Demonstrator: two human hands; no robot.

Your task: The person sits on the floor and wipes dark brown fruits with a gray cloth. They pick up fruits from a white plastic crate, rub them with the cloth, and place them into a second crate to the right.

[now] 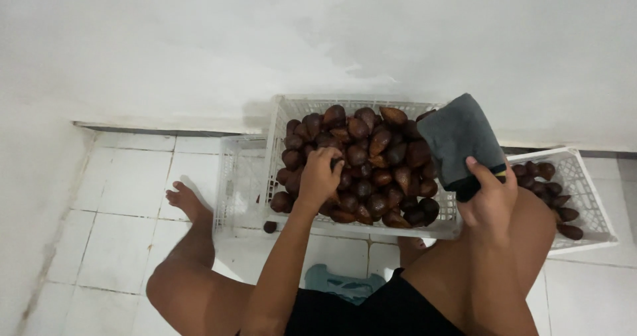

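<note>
Our left hand (318, 177) closes on one brown fruit (338, 165) in the crate (279, 120). Our right hand (490, 200) holds a grey cloth (458, 140). We lift gently so the heap stays put.

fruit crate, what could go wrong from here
1. The crate is heaped above its rim, so the left hand digging in may roll fruit off; one loose fruit already lies on the floor.
2. The right hand grips only the low edge of the grey cloth, which could slip.

Left hand (320, 175) grips brown fruit (371, 157) in the crate (279, 120); right hand (490, 200) holds grey cloth (458, 137).
</note>
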